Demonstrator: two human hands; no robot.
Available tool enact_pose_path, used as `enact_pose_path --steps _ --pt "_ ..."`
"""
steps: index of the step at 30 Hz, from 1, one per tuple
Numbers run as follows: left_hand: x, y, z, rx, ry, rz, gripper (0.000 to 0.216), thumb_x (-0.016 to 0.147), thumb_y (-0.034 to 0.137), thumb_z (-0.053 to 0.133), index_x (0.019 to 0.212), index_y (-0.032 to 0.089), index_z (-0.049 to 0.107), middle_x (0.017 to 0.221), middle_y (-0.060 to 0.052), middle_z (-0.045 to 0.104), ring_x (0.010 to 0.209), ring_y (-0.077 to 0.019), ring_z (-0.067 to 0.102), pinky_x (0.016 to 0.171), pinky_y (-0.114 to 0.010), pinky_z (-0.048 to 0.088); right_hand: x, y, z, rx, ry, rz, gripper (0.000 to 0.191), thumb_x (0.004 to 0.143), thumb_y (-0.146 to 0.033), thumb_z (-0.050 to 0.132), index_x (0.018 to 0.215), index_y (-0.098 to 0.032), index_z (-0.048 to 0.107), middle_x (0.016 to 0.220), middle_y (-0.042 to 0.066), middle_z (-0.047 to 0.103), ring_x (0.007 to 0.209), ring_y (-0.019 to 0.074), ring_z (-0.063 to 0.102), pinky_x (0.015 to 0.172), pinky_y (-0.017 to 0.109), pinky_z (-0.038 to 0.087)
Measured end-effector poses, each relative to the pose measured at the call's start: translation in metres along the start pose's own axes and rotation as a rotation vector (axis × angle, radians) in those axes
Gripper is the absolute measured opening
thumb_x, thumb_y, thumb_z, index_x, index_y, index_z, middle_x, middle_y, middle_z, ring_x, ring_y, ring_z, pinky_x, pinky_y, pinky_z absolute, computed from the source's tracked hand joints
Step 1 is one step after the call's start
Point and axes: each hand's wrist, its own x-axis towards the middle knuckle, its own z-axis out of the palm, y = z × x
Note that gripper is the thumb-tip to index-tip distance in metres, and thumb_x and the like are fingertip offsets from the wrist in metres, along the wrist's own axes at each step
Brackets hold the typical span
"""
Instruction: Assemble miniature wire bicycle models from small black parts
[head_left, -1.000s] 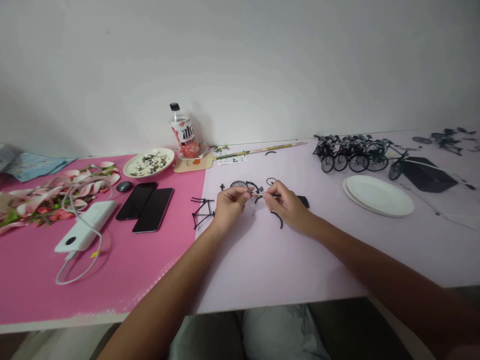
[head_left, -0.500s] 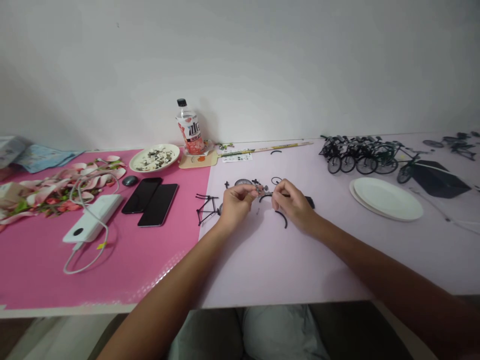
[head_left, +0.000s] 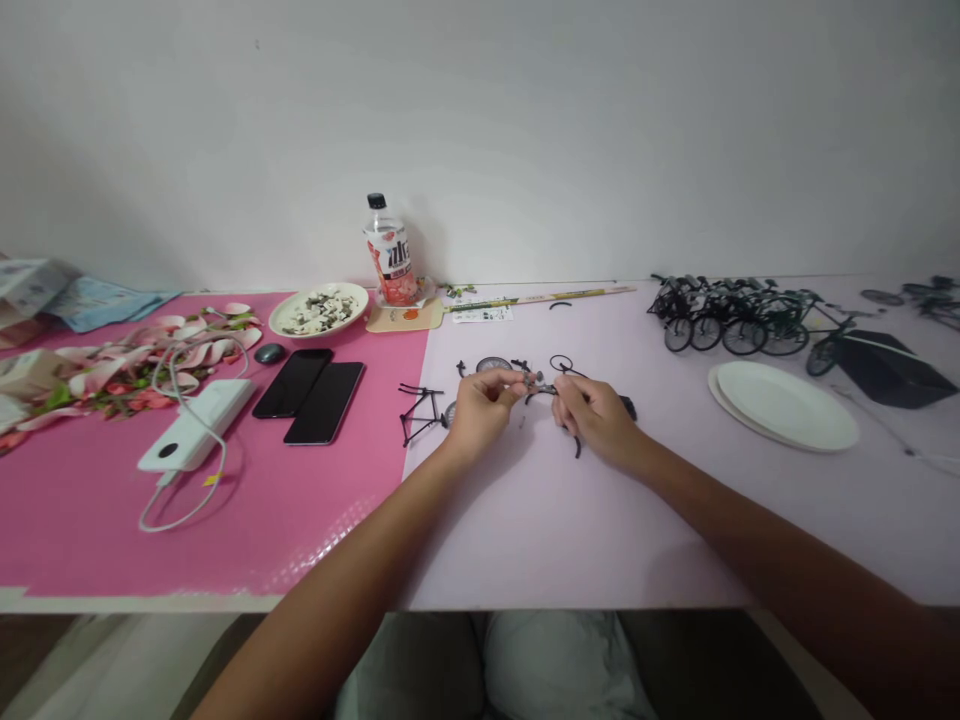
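My left hand [head_left: 480,412] pinches a small grey and black model part [head_left: 530,377] just above the lilac table top [head_left: 570,520]. My right hand [head_left: 596,415] is closed a little to the right of it, fingers curled on something I cannot make out. Around the hands lie loose black pieces: a tiny bicycle frame [head_left: 420,410] to the left, a small wheel [head_left: 493,365] behind, a ring [head_left: 559,363] and a curved strip [head_left: 577,447] by my right hand.
On the pink mat [head_left: 90,520] lie two phones [head_left: 311,390], a white power bank [head_left: 196,425] with cable, and artificial flowers [head_left: 112,375]. A bottle [head_left: 388,255] and a dish [head_left: 319,310] stand behind. Finished model bicycles [head_left: 731,320], white plates [head_left: 784,405] and a black box [head_left: 885,370] sit right.
The view has drifted left, so everything sits further right in frame. My hands have come slightly closer together over the small part.
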Motion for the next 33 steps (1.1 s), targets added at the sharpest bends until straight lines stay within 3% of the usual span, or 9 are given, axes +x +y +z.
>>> enact_pose_path --steps 6,12,14,17,22,27,33 --pt "0.005 0.002 -0.005 -0.042 -0.086 -0.102 0.044 0.072 0.049 0.088 0.095 0.013 0.076 0.096 -0.012 0.080 0.049 -0.0069 0.053 0.048 -0.024 0.039 0.002 -0.001 -0.001 0.057 0.096 -0.006 0.055 0.099 -0.071 0.053 0.072 -0.023 0.059 0.064 0.001 0.057 0.061 0.0171 0.054 0.061 0.033 0.044" --pt "0.005 0.003 -0.007 -0.104 -0.137 -0.254 0.056 0.069 0.055 0.090 0.101 0.013 0.074 0.102 -0.013 0.080 0.049 -0.0082 0.061 0.048 -0.022 0.032 0.005 0.010 0.001 0.073 0.152 -0.165 0.045 0.105 -0.065 0.042 0.087 -0.026 0.052 0.087 0.002 0.060 0.069 0.0164 0.057 0.067 0.034 0.049" --pt "0.005 0.004 -0.007 -0.110 -0.139 -0.296 0.058 0.066 0.056 0.092 0.102 0.014 0.075 0.097 -0.011 0.079 0.048 -0.0087 0.061 0.047 -0.022 0.029 0.005 0.009 0.002 0.081 0.173 -0.205 0.038 0.101 -0.061 0.057 0.088 -0.027 0.045 0.093 0.002 0.061 0.080 0.0188 0.063 0.072 0.035 0.052" --pt "0.004 0.003 -0.005 -0.115 -0.122 -0.295 0.056 0.063 0.057 0.093 0.098 0.015 0.078 0.091 -0.009 0.078 0.047 -0.0074 0.058 0.047 -0.023 0.029 0.004 0.004 0.005 0.000 0.217 -0.275 0.047 0.086 -0.047 0.081 0.086 -0.028 0.038 0.097 0.002 0.065 0.090 0.0219 0.067 0.079 0.038 0.053" --pt "0.001 0.000 -0.002 -0.117 -0.113 -0.209 0.049 0.061 0.056 0.095 0.085 0.016 0.080 0.119 -0.011 0.077 0.048 -0.0018 0.049 0.050 -0.024 0.035 0.003 0.001 0.008 -0.125 0.288 -0.327 0.046 0.082 -0.037 0.083 0.084 -0.028 0.038 0.092 0.001 0.070 0.085 0.0220 0.066 0.080 0.040 0.053" --pt "0.002 -0.002 -0.003 -0.126 -0.152 -0.222 0.043 0.064 0.050 0.094 0.086 0.017 0.081 0.131 -0.012 0.073 0.055 -0.0032 0.056 0.056 -0.026 0.043 0.002 0.003 0.009 -0.139 0.324 -0.320 0.042 0.088 -0.037 0.078 0.082 -0.028 0.037 0.092 0.003 0.075 0.088 0.0236 0.069 0.081 0.041 0.055" --pt "0.004 0.002 -0.007 -0.200 -0.168 -0.283 0.049 0.068 0.047 0.092 0.104 0.016 0.080 0.105 -0.009 0.077 0.067 -0.0104 0.064 0.062 -0.025 0.046 0.005 0.005 0.005 -0.128 0.347 -0.313 0.041 0.090 -0.037 0.077 0.082 -0.028 0.038 0.092 0.003 0.074 0.088 0.0239 0.068 0.083 0.041 0.053"
